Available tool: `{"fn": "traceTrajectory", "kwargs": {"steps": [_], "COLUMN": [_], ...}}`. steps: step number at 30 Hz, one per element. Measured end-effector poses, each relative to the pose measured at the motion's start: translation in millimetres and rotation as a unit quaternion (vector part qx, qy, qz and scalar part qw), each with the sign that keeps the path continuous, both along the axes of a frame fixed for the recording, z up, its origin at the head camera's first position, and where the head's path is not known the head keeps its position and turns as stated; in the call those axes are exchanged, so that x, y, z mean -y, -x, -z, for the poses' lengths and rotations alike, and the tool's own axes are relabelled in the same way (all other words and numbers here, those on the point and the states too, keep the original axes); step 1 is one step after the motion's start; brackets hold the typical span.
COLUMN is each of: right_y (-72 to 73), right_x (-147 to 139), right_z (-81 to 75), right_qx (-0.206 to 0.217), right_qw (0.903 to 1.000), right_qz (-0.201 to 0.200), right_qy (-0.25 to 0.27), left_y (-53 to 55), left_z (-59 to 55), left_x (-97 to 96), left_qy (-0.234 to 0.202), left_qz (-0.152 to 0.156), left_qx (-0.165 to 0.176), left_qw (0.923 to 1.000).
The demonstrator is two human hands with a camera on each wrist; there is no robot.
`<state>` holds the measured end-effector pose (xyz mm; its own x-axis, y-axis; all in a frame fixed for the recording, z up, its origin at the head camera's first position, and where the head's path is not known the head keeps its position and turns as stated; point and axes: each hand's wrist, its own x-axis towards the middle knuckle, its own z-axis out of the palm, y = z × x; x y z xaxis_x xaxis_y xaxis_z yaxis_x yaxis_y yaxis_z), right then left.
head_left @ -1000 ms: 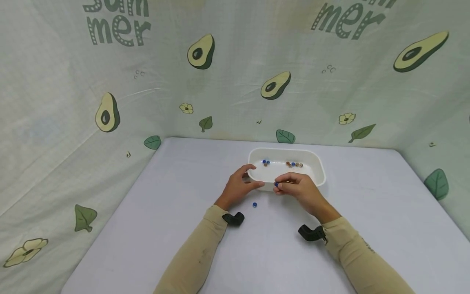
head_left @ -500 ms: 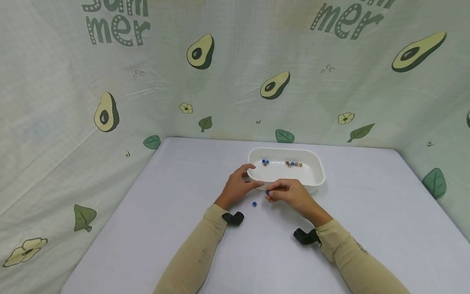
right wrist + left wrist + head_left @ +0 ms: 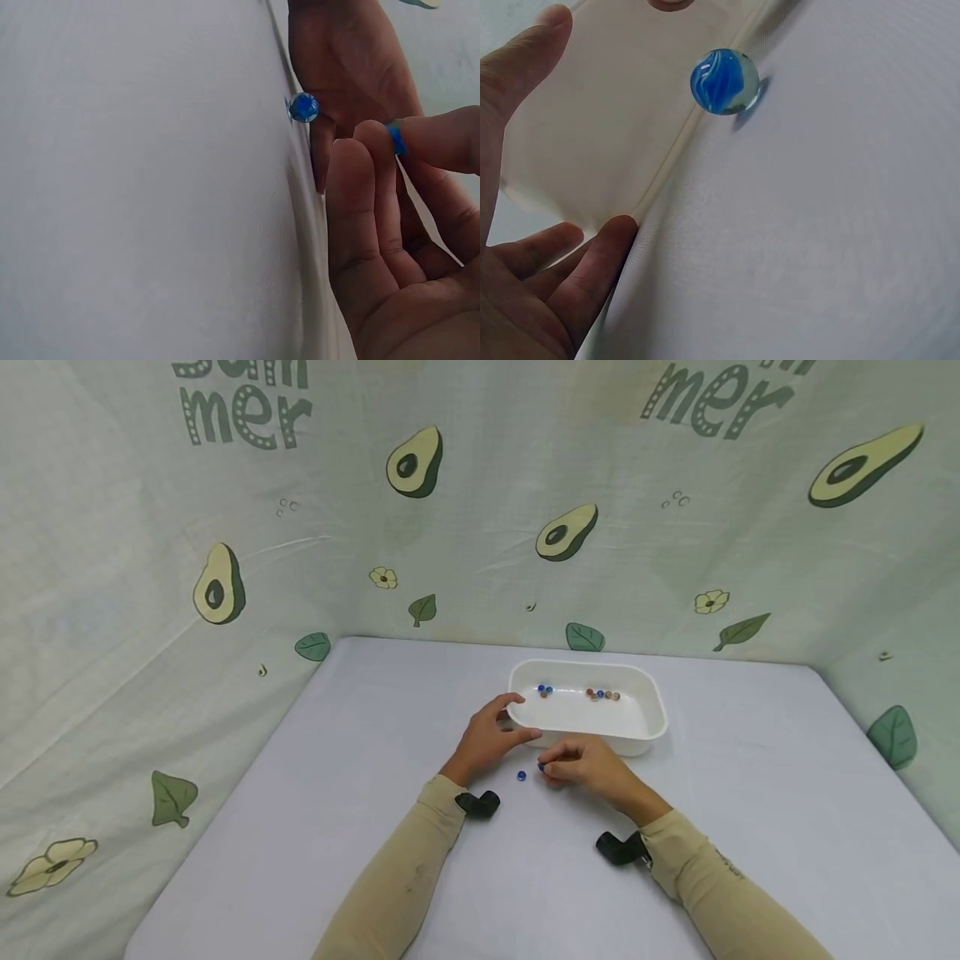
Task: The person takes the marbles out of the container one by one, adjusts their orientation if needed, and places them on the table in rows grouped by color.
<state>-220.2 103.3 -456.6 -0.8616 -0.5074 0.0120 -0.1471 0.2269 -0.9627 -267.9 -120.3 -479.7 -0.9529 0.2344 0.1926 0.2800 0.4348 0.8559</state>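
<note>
My left hand (image 3: 486, 742) holds the near left corner of a white plastic tray (image 3: 600, 739), its fingers at the left end and its thumb along the front wall. Between thumb and fingertips, my right hand (image 3: 592, 770) pinches a blue glass marble (image 3: 396, 140), low over the table just in front of the tray. A second blue marble (image 3: 724, 82), swirled with white, lies loose on the table left of the right fingertips. Inside the tray, a small group of blue and brown marbles (image 3: 544, 691) sits at the left and a row of several marbles (image 3: 602, 694) at the right.
The table (image 3: 360, 735) has a white cover. Behind it hangs a pale curtain (image 3: 480, 527) printed with avocados and leaves. Black wrist mounts (image 3: 478, 804) sit on both sleeves.
My right hand has moved left and down toward the loose marble, carrying its pinched marble away from the tray's front edge. The left hand and tray have stayed in place.
</note>
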Motion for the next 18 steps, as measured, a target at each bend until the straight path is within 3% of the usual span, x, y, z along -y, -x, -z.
{"fn": "traceTrajectory", "kwargs": {"steps": [10,18], "right_y": [8.9,11.6], "right_x": [2,8], "right_z": [5.2,3.6], "right_qx": [0.023,-0.004], "right_qw": [0.9995,0.9972], "right_qz": [-0.006,-0.024], "right_qy": [-0.02,-0.071], "left_y": [1.4,0.9], "left_z": [0.0,0.0], "left_x": [0.8,0.5], "left_qy": [-0.006,-0.008], "left_qz": [0.003,0.005], "left_qx": [0.0,0.002], "left_qw": [1.0,0.9999]}}
